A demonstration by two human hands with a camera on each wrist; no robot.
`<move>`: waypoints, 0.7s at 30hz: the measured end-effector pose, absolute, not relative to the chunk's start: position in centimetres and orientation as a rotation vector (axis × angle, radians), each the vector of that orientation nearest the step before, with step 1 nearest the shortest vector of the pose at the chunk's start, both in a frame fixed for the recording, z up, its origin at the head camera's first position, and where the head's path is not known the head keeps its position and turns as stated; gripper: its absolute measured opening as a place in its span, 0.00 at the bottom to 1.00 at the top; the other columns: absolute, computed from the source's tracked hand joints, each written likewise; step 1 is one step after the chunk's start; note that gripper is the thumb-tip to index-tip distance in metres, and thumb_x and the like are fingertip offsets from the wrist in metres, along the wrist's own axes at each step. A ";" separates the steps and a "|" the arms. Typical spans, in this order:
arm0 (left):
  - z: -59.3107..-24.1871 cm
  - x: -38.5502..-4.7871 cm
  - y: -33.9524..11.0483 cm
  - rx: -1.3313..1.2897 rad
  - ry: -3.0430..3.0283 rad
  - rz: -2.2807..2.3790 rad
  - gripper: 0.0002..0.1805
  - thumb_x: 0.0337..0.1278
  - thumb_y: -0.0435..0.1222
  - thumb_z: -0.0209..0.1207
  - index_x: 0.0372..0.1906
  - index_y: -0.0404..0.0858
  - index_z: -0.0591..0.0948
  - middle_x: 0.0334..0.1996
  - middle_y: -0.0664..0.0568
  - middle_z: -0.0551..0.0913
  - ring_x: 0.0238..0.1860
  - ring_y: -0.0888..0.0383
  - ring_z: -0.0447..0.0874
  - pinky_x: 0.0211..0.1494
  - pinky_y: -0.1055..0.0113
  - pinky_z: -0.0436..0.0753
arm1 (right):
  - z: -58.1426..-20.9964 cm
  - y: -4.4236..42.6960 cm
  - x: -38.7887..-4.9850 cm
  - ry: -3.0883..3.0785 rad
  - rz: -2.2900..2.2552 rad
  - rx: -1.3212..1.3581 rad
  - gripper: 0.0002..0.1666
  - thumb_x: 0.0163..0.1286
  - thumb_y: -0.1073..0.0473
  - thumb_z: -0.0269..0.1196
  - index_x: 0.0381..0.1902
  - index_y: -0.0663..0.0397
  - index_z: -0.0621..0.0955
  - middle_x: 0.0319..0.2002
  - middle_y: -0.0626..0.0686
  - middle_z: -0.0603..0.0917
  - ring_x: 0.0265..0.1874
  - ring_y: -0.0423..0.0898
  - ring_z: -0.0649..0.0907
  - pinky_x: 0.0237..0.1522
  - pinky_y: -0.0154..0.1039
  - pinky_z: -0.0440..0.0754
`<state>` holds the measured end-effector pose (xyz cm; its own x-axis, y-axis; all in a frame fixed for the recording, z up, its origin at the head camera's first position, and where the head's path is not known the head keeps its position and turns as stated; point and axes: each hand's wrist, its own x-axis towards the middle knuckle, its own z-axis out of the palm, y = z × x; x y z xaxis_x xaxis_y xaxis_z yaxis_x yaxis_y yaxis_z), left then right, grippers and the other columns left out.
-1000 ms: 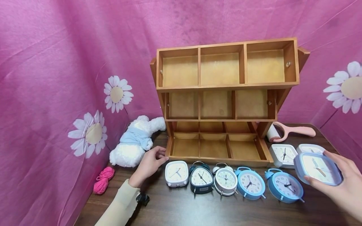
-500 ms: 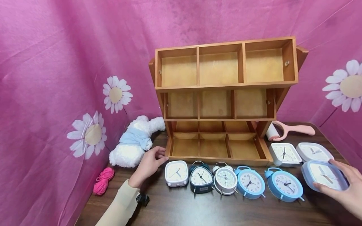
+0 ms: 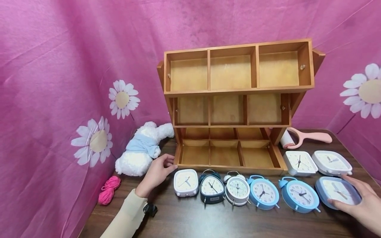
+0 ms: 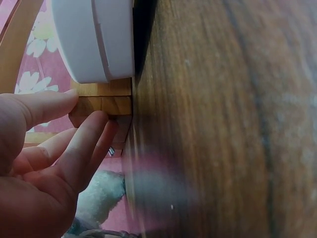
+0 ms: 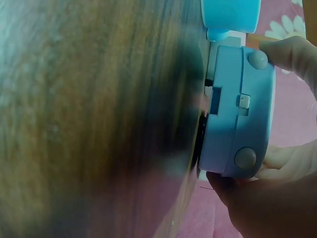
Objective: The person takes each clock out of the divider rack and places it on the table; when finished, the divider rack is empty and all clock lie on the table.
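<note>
At the right, my right hand [image 3: 363, 202] grips a blue-grey square alarm clock [image 3: 339, 191] by its sides, thumb and fingers on opposite edges. In the right wrist view, the clock's [image 5: 230, 114] underside edge shows two round feet, and it lies at or very near the tabletop. My left hand [image 3: 158, 172] pinches the lower left front corner of a tiered wooden shelf [image 3: 232, 169]; in the left wrist view, thumb and fingers meet its wooden edge [image 4: 106, 105]. Beside that hand stands a white square alarm clock [image 3: 186, 182].
Before the shelf stand a dark green clock [image 3: 212, 188], a white twin-bell clock [image 3: 237, 190] and two blue clocks [image 3: 264, 192]. Two white clocks [image 3: 301, 163] lie behind the held one, near a pink lint roller [image 3: 315, 136]. A plush toy [image 3: 138, 150] and pink yarn [image 3: 108, 190] are left.
My right hand has lowered the blue-grey clock to the table, in front of the white clock at the far right, which now shows fully. My left hand has stayed at the shelf corner.
</note>
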<state>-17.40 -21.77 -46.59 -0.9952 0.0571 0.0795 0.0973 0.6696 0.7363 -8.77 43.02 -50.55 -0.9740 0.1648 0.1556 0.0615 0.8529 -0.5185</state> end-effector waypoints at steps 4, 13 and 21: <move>-46.6 -17.4 -21.8 -0.132 -2.823 -1.249 0.15 0.68 0.32 0.75 0.56 0.36 0.88 0.45 0.47 0.94 0.44 0.57 0.92 0.50 0.62 0.87 | -50.9 43.2 -8.8 -2.837 0.791 -0.154 0.63 0.67 0.52 0.77 0.85 0.77 0.54 0.73 0.90 0.56 0.76 0.88 0.56 0.89 0.65 0.37; -46.6 -17.4 -21.8 -0.127 -2.827 -1.247 0.15 0.69 0.32 0.75 0.56 0.35 0.88 0.45 0.47 0.94 0.44 0.57 0.93 0.49 0.62 0.88 | -51.3 43.4 -8.8 -2.773 0.821 -0.086 0.63 0.63 0.56 0.80 0.83 0.76 0.59 0.71 0.89 0.61 0.77 0.86 0.57 0.60 0.11 0.32; -46.7 -17.5 -21.8 -0.137 -2.824 -1.243 0.15 0.69 0.33 0.75 0.56 0.36 0.88 0.46 0.47 0.94 0.44 0.57 0.93 0.50 0.61 0.88 | -51.7 43.6 -8.6 -2.673 0.878 -0.053 0.64 0.61 0.56 0.82 0.87 0.66 0.61 0.71 0.88 0.65 0.77 0.15 0.42 0.62 0.10 0.36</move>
